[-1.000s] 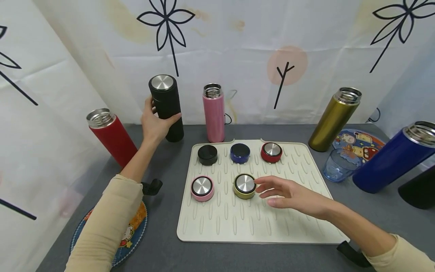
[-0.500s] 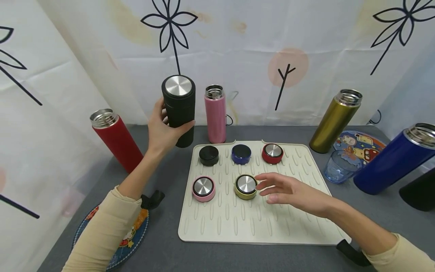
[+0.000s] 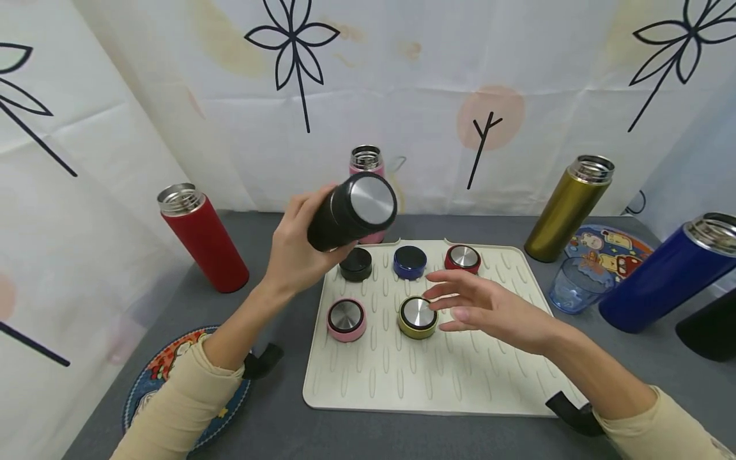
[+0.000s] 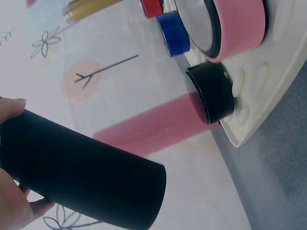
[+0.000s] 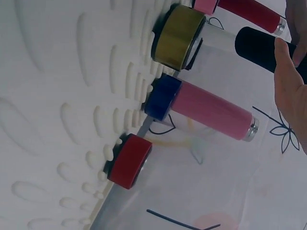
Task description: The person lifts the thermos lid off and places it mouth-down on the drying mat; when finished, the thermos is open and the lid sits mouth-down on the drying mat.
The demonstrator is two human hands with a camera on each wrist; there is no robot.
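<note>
My left hand (image 3: 307,246) grips a black thermos bottle (image 3: 339,217) above the back left of the cream drying mat (image 3: 368,390). The bottle tilts, its steel-topped lid pointing right and toward me. In the left wrist view, fingers and thumb wrap round its dark body (image 4: 86,172). My right hand (image 3: 489,310) hovers over the mat with loosely bent fingers and holds nothing. Its fingertips are right by the gold lid (image 3: 418,317). Also on the mat are a pink lid (image 3: 346,319), a black lid (image 3: 356,265), a blue lid (image 3: 409,262) and a red lid (image 3: 462,258).
An uncapped pink bottle (image 3: 367,158) stands behind the held one, partly hidden. A red bottle (image 3: 209,243) is at left, above a patterned plate (image 3: 135,390). Rightward are a gold bottle (image 3: 566,211), a clear cup (image 3: 577,287), a blue bottle (image 3: 661,281) and another plate (image 3: 638,239).
My left hand has brought the black bottle right and toward me, off from beside the pink bottle, and tipped it from upright. My right hand has shifted slightly up and left.
</note>
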